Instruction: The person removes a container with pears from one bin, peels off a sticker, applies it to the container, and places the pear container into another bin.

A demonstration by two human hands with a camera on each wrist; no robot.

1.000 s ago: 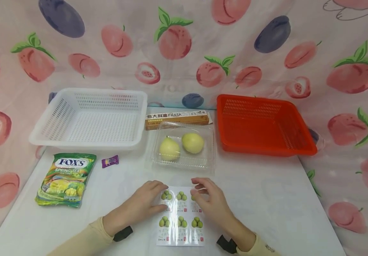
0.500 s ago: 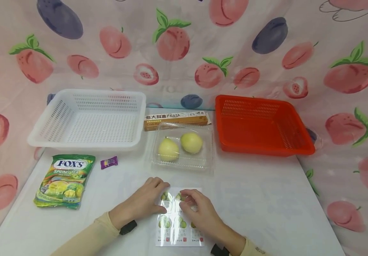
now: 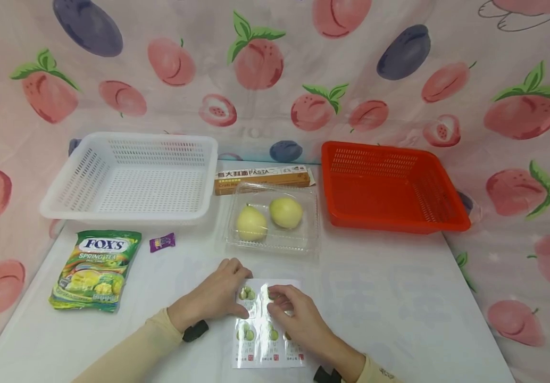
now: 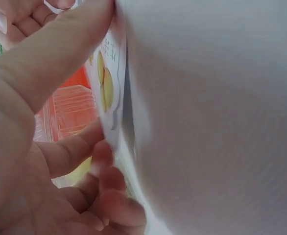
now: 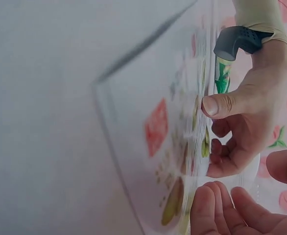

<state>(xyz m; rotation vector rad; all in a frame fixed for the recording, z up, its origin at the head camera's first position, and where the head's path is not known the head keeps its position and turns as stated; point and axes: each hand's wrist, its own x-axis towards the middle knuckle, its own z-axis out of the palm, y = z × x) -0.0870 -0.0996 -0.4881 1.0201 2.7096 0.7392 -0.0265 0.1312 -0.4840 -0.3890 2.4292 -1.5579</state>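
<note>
A glossy sheet of stickers [image 3: 261,348] printed with green fruit and red stamps lies at the front middle of the table. My left hand [image 3: 215,295] rests at its upper left, thumb [image 4: 60,51] lying over the sheet and fingertips at its edge in the left wrist view. From the right, my right hand [image 3: 301,322] reaches over the upper half, bent fingertips [image 5: 204,203] right at the surface, thumb held apart from them. Its fingers cover part of the right-hand stickers. Behind the sheet, a clear plastic clamshell box [image 3: 299,246] contains two yellow-green pears [image 3: 286,213].
A white basket [image 3: 128,215] stands back left and a red basket [image 3: 399,223] back right. Between them lies a pasta box [image 3: 263,180]. A green bag of candy [image 3: 95,271] and a small purple wrapped candy [image 3: 162,242] lie on the left.
My right hand has moved left, from the sheet's upper right corner to its middle column, and then stays there. My left hand has shifted only slightly at the left edge.
</note>
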